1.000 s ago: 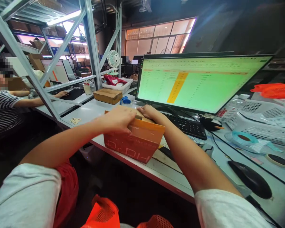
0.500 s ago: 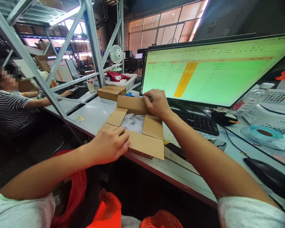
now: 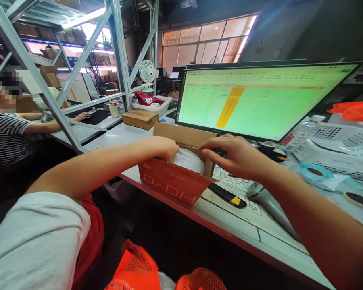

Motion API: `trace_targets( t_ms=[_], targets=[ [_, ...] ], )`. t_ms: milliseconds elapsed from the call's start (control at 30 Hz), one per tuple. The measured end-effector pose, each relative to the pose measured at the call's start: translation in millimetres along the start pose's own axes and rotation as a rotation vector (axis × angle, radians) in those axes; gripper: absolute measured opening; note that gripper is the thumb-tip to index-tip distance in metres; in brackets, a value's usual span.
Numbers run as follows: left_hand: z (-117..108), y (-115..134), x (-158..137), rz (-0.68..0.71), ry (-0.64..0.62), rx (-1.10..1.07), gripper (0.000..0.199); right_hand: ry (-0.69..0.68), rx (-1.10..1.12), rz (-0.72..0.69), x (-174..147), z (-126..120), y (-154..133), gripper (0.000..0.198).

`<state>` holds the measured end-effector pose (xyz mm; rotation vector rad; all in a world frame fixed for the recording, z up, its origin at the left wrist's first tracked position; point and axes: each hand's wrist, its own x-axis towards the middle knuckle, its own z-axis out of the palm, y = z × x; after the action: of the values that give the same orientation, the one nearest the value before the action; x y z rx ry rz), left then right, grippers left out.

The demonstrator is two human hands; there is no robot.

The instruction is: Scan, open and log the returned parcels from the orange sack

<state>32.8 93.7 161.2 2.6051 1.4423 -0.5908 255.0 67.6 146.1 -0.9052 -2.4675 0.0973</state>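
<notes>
A cardboard box [image 3: 169,181] with red printed sides stands at the table's front edge, its front and back flaps raised. Inside it lies a white wrapped bundle [image 3: 189,160]. My left hand [image 3: 166,148] reaches over the box's left side, beside the bundle; its fingertips are hidden, so their hold cannot be made out. At the right side, my right hand [image 3: 226,155] has its thumb and fingers closed about the right flap [image 3: 210,166]. A black and yellow utility knife [image 3: 230,196] lies on the table right of the box.
A monitor [image 3: 260,104] stands behind the box. White plastic baskets [image 3: 335,137] and tape rolls [image 3: 316,171] sit at the right. A closed carton [image 3: 140,119] and a white tray [image 3: 163,106] are at the back left. Beyond the metal rack [image 3: 121,52] sits another person [image 3: 9,137].
The box's front and back flaps have swung up. My left hand has moved from the front flap to the box's left side; my right hand has shifted from the back flap to the right flap.
</notes>
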Motion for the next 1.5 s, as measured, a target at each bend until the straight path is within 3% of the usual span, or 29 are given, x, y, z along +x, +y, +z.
trace_targets(
  t_ms=[67, 133, 333, 467, 567, 700, 833, 900, 1000, 1167, 1300, 1400, 1500],
  targets=[
    [8, 3, 4, -0.028, 0.108, 0.024, 0.075, 0.039, 0.029, -0.014, -21, -6, -1, 0.033],
    [12, 4, 11, -0.051, 0.138, 0.014, 0.075, 0.07, 0.064, -0.02, -40, -7, -3, 0.031],
    [12, 9, 31, -0.09, -0.084, -0.196, 0.046, 0.153, 0.092, -0.066, -73, 4, -3, 0.03],
    [3, 8, 27, 0.029, -0.093, -0.177, 0.011, 0.136, 0.088, -0.123, -83, 15, -3, 0.054],
    [-15, -13, 11, 0.179, 0.076, -0.244, 0.008, 0.215, 0.033, -0.129, -92, 21, -3, 0.038],
    [-36, -61, -20, 0.267, 0.571, -0.698, 0.008, 0.335, -0.045, -0.146, -105, 25, -10, 0.015],
    [-21, -93, -40, 0.253, 0.901, -1.145, 0.016, 0.376, -0.063, -0.161, -113, 27, -24, 0.008],
    [-8, -97, -44, 0.263, 0.992, -1.233, 0.021, 0.369, -0.058, -0.149, -114, 29, -30, 0.007],
    [4, -95, -45, 0.279, 1.07, -1.167, 0.035, 0.36, -0.064, -0.15, -113, 31, -34, 0.008],
    [-2, -82, -52, 0.265, 0.972, -1.067, 0.051, 0.39, -0.103, -0.197, -108, 32, -32, 0.007],
    [-5, -75, -55, 0.231, 0.987, -1.075, 0.051, 0.407, -0.103, -0.195, -106, 31, -31, 0.006],
    [-6, -78, -53, 0.228, 1.121, -1.151, 0.043, 0.411, -0.095, -0.18, -105, 30, -28, 0.007],
    [-9, -90, -54, 0.254, 1.362, -1.251, 0.036, 0.433, -0.067, -0.159, -105, 28, -18, 0.008]
  ],
)
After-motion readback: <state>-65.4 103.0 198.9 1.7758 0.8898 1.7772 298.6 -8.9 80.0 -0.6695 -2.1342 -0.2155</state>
